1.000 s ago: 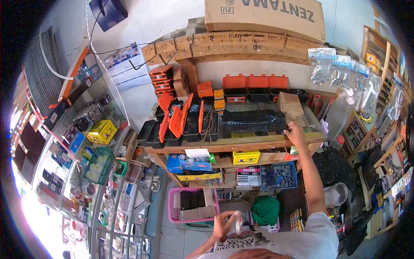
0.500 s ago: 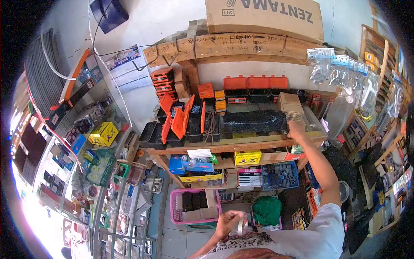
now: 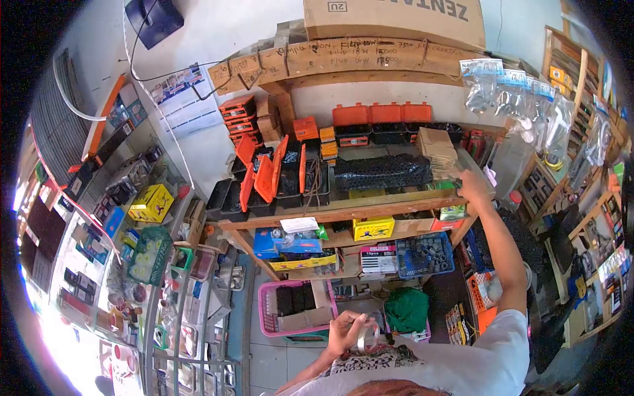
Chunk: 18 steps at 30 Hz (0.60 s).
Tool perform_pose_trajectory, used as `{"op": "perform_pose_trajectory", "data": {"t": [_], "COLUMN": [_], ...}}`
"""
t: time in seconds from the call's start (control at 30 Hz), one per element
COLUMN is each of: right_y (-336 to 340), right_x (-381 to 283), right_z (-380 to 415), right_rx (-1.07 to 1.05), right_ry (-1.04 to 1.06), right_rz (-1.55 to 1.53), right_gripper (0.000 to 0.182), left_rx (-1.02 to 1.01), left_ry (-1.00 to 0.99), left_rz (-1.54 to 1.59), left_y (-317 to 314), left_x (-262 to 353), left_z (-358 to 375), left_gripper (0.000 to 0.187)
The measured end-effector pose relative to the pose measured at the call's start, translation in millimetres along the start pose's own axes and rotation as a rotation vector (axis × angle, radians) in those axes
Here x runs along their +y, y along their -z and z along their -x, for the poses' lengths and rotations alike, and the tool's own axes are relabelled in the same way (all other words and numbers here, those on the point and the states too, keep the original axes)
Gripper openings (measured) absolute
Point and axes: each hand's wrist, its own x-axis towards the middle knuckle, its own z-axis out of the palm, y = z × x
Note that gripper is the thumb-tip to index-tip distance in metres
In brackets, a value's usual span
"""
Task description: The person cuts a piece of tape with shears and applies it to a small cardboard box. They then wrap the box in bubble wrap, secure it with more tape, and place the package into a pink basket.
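Observation:
My left hand (image 3: 345,333) is closed around a roll of clear tape (image 3: 367,338), held in front of my chest. My right hand (image 3: 474,187) is stretched out to the right end of the wooden bench (image 3: 370,206), with its fingers seeming apart and nothing visible in them. Just left of it stands a stack of folded brown cardboard (image 3: 437,148). Beside the cardboard, a long bundle in black bubble wrap (image 3: 383,171) lies across the bench top.
Black cases with orange lids (image 3: 264,178) crowd the bench's left side. Below are a blue crate of grey fittings (image 3: 426,256) and a pink basket (image 3: 267,317). A glass display counter (image 3: 148,317) runs along the left. Plastic packets (image 3: 512,99) hang at right.
My right hand has moved right, away from the end of the black bundle and past the cardboard. My left hand still holds the tape. The view has shifted slightly.

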Motion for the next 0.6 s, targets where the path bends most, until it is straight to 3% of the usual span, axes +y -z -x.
{"op": "perform_pose_trajectory", "data": {"t": [0.07, 0.27, 0.4, 0.53, 0.57, 0.6], "right_y": [22.1, 39.8, 56.7, 68.3, 52.4, 56.0], "right_x": [10.8, 39.4, 45.9, 46.5, 57.0, 48.2], "right_z": [11.3, 53.6, 86.3, 124.6, 131.3, 142.2], "right_rx": [-0.118, 0.036, 0.175, 0.292, 0.345, 0.258], "right_ry": [-0.06, -0.218, -0.28, -0.215, -0.119, -0.13], "right_rz": [0.007, -0.063, -0.109, -0.296, -0.322, -0.49], "right_gripper": [0.045, 0.058, 0.057, 0.057, 0.051, 0.053], "left_rx": [-0.032, -0.06, -0.097, -0.071, -0.058, -0.042], "left_ry": [-0.013, 0.029, -0.003, 0.023, 0.027, 0.01], "left_rz": [0.031, -0.138, -0.219, -0.251, -0.253, -0.276], "left_y": [0.4, 3.7, 11.1, 14.9, 13.9, 13.5], "left_x": [0.0, 7.7, -0.5, 6.5, 14.5, 21.5], "left_z": [1.0, 2.0, 4.8, 11.6, 14.0, 16.6], "left_gripper": [0.018, 0.02, 0.02, 0.019, 0.019, 0.018]}}
